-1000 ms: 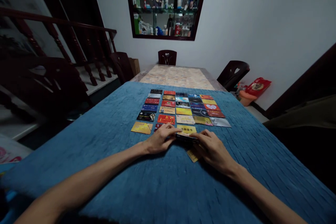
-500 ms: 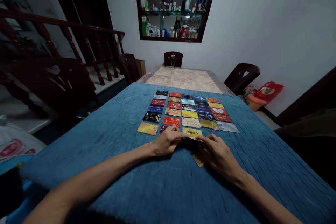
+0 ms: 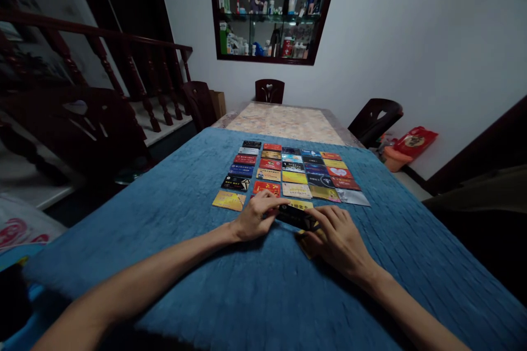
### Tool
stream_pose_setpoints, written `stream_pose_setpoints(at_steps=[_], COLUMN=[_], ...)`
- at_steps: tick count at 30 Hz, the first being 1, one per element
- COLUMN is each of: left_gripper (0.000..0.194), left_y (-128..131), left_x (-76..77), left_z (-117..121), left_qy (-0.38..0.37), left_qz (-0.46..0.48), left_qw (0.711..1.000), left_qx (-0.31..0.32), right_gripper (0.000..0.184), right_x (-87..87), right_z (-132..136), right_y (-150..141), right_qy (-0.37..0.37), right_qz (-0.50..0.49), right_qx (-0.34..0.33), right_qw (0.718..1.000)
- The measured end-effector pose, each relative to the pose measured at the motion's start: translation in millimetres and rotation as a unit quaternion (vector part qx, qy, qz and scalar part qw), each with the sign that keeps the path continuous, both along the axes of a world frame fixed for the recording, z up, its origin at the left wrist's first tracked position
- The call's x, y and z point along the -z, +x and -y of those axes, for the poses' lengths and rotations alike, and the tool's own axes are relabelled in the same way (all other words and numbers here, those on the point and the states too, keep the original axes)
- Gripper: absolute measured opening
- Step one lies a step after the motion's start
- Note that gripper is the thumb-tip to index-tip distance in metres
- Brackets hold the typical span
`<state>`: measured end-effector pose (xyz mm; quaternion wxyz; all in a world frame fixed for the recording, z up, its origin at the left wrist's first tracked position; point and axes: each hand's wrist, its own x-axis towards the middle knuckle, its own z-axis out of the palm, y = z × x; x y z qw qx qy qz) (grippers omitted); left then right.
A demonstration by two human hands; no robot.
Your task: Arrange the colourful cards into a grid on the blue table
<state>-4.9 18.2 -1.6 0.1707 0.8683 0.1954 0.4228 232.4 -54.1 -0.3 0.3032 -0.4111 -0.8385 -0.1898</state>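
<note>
A black card is held up on its long edge, its dark face tilted toward me. My left hand pinches its left end between thumb and fingers. At the other end, my right hand grips it with closed fingers. Under the right hand a gold card shows partly. Just behind the black card lies a gold card with dark characters, partly covered from view. Beyond the hands, several cards lie in rows, among them a yellow card, a red card and a silver-grey card.
A blue cloth covers the near part of the table, with a patterned tabletop beyond it. Dark chairs stand around. On the right, a red bag rests by an orange bin.
The black card has been tilted up, so more of its face shows. Both hands stay at its ends. The whole view has shifted slightly.
</note>
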Motion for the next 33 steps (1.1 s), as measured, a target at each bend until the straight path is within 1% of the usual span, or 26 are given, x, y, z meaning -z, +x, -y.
stream_pose_setpoints(at_steps=[8, 13, 16, 20, 23, 26, 30, 33], left_gripper=[0.040, 0.042, 0.043, 0.043, 0.044, 0.048, 0.056, 0.061], left_y=[-0.3, -1.2, -2.3, -6.2, -13.8, -26.0, -43.8, -54.6], left_x=[-6.2, -9.6, -10.4, -12.8, -16.9, -23.0, -32.3, -37.9], left_z=[3.2, 2.1, 1.0, -3.2, -9.2, -15.5, -22.7, -29.1], left_qy=[-0.018, -0.015, -0.016, -0.011, 0.014, 0.057, 0.111, 0.122], left_qz=[0.019, 0.023, 0.021, 0.011, -0.001, -0.023, -0.098, -0.138], left_qw=[1.000, 1.000, 0.999, 0.999, 0.999, 0.997, 0.987, 0.980], left_qx=[-0.007, -0.012, -0.025, -0.036, -0.048, -0.042, -0.057, -0.076], right_gripper=[0.031, 0.034, 0.036, 0.037, 0.037, 0.038, 0.038, 0.041], right_x=[-6.1, -9.2, -10.2, -13.9, -19.4, -25.9, -32.4, -35.2], right_z=[-0.1, -1.1, -2.8, -8.7, -16.2, -25.6, -40.1, -52.1], right_y=[-7.4, -8.8, -9.3, -11.2, -15.3, -22.3, -33.7, -42.9], right_qy=[0.078, 0.097, 0.105, 0.115, 0.111, 0.106, 0.093, 0.084], right_qz=[0.046, 0.058, 0.058, 0.061, 0.066, 0.063, 0.059, 0.060], right_qx=[0.051, 0.084, 0.087, 0.075, 0.067, 0.060, 0.060, 0.055], right_qw=[0.995, 0.990, 0.989, 0.989, 0.989, 0.991, 0.992, 0.993])
